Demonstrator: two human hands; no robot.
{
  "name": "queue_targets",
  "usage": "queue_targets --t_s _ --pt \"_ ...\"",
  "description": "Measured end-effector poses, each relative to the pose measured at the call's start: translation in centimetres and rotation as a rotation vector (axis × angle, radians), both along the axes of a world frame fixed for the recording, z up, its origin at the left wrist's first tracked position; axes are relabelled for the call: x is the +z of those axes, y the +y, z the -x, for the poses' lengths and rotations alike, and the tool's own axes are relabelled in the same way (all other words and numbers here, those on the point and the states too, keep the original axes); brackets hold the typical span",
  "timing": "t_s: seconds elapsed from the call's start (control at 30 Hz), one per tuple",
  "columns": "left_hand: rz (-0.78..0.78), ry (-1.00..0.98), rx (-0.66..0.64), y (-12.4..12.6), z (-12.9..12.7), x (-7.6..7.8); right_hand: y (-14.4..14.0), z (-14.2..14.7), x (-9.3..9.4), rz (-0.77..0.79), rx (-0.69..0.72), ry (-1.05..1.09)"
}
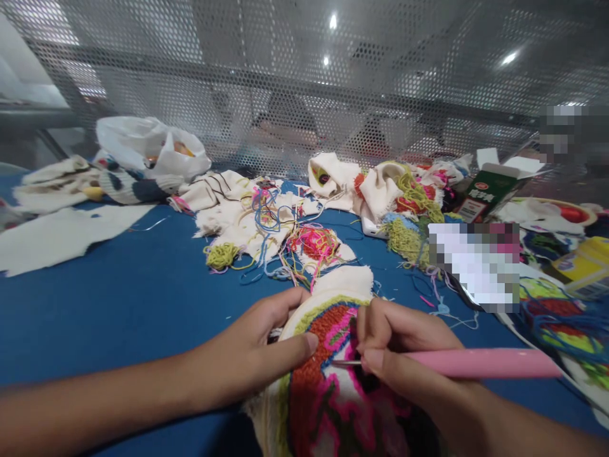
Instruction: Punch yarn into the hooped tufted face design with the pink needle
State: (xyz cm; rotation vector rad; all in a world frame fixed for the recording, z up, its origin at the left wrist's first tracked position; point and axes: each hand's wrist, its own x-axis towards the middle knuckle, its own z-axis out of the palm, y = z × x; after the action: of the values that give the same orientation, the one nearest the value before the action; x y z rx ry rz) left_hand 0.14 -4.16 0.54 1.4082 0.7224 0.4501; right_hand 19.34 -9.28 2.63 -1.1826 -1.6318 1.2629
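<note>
An embroidery hoop [304, 311] with cream cloth lies in front of me, its design worked in yellow-green, rust red, blue, bright pink and dark yarn. Gripping the hoop's left rim is my left hand [266, 346], its thumb on the rust-red stitching and its fingers behind the edge. A pink-handled punch needle [480, 363] is pinched in my right hand [404, 349]. Its metal tip meets the design near a blue line beside a bare white patch. My right hand and forearm hide part of the hoop's lower right side.
Tangled yarn [316, 244] and cloth scraps [247, 219] spread beyond the hoop on the blue table [157, 304]. A white plastic bag [152, 146] stands back left. To the right are a blurred-out phone [476, 266], a green box [490, 190] and a yellow packet [585, 266]. Perforated metal panels rise behind.
</note>
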Motion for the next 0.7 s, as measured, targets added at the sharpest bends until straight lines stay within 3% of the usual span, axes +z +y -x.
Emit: queue_targets --t_s 0.17,0.33,0.47,0.7 --pt "-0.113 0.077 0.013 -0.2 0.0 0.3 0.3 0.0 -0.2 0.011 -0.022 0.095" --pt "-0.639 0.32 0.104 -0.1 0.2 0.2 0.7 -0.1 -0.9 0.117 -0.072 0.203" --pt "-0.97 0.277 0.074 -0.2 0.3 0.0 0.9 -0.1 -1.2 0.189 -0.106 0.215" --pt "-0.989 0.199 -0.015 -0.8 -0.1 0.1 1.3 0.1 -1.2 0.211 -0.117 0.229"
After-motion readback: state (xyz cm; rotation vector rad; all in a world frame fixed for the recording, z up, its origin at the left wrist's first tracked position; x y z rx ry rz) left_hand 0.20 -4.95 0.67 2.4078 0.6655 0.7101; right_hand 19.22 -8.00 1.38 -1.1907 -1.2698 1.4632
